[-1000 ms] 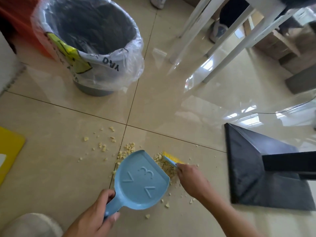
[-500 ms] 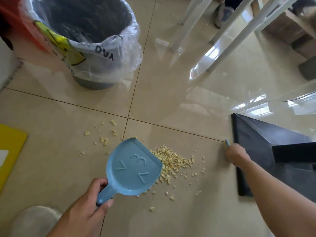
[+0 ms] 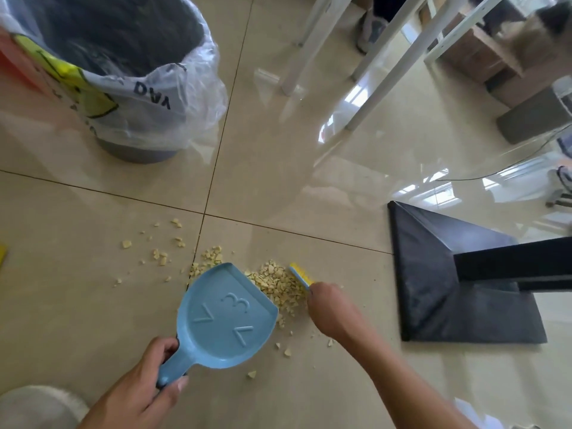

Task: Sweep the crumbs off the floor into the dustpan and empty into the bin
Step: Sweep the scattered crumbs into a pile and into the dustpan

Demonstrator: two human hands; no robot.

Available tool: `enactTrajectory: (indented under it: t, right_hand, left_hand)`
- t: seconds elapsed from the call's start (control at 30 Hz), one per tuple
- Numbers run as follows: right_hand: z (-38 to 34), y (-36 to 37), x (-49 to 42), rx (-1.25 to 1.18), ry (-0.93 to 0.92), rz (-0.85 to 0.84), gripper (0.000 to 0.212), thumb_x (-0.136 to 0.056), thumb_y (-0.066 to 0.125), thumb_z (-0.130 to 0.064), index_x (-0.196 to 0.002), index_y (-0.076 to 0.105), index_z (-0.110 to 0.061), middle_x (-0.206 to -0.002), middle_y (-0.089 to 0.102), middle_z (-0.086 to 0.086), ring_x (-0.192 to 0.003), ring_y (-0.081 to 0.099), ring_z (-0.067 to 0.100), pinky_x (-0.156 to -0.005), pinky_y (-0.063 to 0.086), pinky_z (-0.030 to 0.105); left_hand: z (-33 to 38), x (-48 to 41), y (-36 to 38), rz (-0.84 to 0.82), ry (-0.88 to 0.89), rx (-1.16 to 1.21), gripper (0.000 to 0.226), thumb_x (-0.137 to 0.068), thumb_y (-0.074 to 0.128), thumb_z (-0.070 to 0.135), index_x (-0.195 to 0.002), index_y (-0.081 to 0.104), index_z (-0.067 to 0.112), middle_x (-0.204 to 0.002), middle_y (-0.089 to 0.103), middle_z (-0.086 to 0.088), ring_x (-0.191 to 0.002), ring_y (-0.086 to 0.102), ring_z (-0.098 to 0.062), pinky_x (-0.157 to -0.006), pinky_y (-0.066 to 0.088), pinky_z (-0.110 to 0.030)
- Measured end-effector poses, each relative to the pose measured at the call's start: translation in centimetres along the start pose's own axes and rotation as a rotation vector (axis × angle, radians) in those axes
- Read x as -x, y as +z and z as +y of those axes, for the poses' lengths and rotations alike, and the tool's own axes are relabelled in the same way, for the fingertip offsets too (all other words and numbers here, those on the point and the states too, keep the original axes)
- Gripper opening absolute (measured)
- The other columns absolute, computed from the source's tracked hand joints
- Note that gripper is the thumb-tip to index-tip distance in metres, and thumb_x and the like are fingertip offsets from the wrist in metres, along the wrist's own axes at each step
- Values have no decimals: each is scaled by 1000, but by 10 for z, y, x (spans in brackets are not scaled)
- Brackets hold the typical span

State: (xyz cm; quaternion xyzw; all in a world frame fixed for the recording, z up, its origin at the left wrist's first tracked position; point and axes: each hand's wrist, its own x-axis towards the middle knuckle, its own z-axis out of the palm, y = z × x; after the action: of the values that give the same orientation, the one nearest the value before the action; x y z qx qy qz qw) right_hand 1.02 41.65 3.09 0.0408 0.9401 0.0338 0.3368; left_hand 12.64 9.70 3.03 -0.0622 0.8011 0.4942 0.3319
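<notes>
The left hand (image 3: 145,385) was wrapped round the handle of the blue dustpan (image 3: 226,317), fingers curled tight. The pan's open edge was turned toward the main heap of crumbs (image 3: 278,286), which lay touching that edge on its right. The right hand (image 3: 331,308), just right of the pan, was closed on a small brush (image 3: 299,275). Only the brush's blue back and yellow bristles showed past the fingers, set against the far side of the heap from the pan. I could not tell whether the pan's lip sat flat on the floor (image 3: 93,305).

That lip was the first risk. If it rode even slightly high, the next stroke would probably push crumbs under the pan rather than into it. A fast flick could also bounce the hard bits over the pan's low side.

A second patch of crumbs (image 3: 161,255) lay scattered beyond the pan to its left, across the tile joint. A few strays (image 3: 288,351) sat near the pan's handle end. A stroke from the right would likely miss both, so they could be left behind or trodden on.

The bin (image 3: 123,72) stood well beyond the pan, up and to the left, with its loose bag draped over the rim. If the shallow pan were carried there tilted, crumbs could spill on the way, and a slack fold of bag might catch them outside the bin.
</notes>
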Motion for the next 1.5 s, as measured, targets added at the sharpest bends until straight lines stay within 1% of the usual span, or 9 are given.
enactTrajectory:
  t: [0.1, 0.23, 0.4, 0.67, 0.9, 1.03, 1.17, 1.37, 1.5]
  right_hand:
    - [25, -14, 11, 18, 26, 126, 20, -101, 39, -18, -96, 58, -17, -89, 70, 13, -80, 67, 36, -61, 48, 39]
    - [82, -46, -24, 99, 228, 239, 20, -97, 39, -14, -99, 59, -15, -88, 68, 11, -76, 66, 36, -61, 49, 39]
    - [127, -38, -61, -82, 566, 130, 33, -94, 43, -13, -117, 64, -6, -113, 67, 17, -92, 64, 36, -81, 50, 41]
    - [36, 13, -28, -192, 435, 90, 35, -91, 45, -15, -118, 64, -3, -119, 69, 23, -105, 67, 41, -73, 42, 35]
    - [-2, 26, 39, -97, 144, 33, 22, -98, 43, -18, -88, 61, -12, -83, 66, 10, -73, 64, 34, -55, 45, 34]
    - [36, 54, 51, -195, 290, 37, 24, -99, 43, -20, -82, 60, -14, -85, 69, 15, -81, 67, 38, -64, 51, 36]
    - [126, 66, 73, -209, 639, -56, 24, -93, 48, -12, -101, 68, 0, -106, 73, 26, -98, 69, 41, -74, 50, 37]
    - [160, 37, 63, -299, 796, 6, 33, -93, 47, -9, -112, 68, 7, -115, 70, 28, -108, 67, 40, -86, 51, 39]
    - [95, 14, 37, -399, 654, 3, 18, -87, 48, -6, -89, 64, 1, -81, 66, 19, -78, 65, 35, -55, 44, 27]
  left_hand:
    - [-1, -2, 3, 36, 12, 30, 35, -96, 65, 19, -114, 43, 38, -113, 49, 41, -85, 60, -2, -67, 44, -13]
    - [0, -10, -3, 113, 5, 35, 30, -96, 64, 26, -109, 44, 45, -100, 65, 17, -99, 55, 8, -79, 46, -17]
    - [2, -34, -21, 152, 14, -58, 31, -97, 64, 22, -106, 41, 41, -98, 65, 9, -83, 62, -11, -76, 51, -35]
    - [11, -57, -29, 135, 59, -129, 31, -98, 61, 21, -114, 39, 35, -97, 63, 8, -79, 60, -10, -65, 46, -31]
    - [8, -51, -31, 114, 19, -149, 40, -96, 67, 20, -131, 49, 27, -107, 65, 4, -88, 64, -13, -73, 46, -34]
    - [-19, -45, -63, 74, -25, -229, 30, -96, 66, 18, -124, 60, 25, -96, 60, 11, -79, 57, 0, -69, 41, -26]
    - [-20, -47, -49, 20, -30, -217, 20, -95, 67, 18, -108, 60, 32, -87, 63, 9, -74, 59, -7, -64, 44, -23]
    - [7, -60, -16, 0, 59, -115, 17, -95, 65, 23, -105, 60, 35, -87, 65, 3, -74, 61, -14, -66, 47, -30]
    - [4, -63, -18, 28, 66, -116, 19, -94, 65, 25, -106, 58, 38, -89, 65, 7, -73, 61, -8, -63, 46, -28]
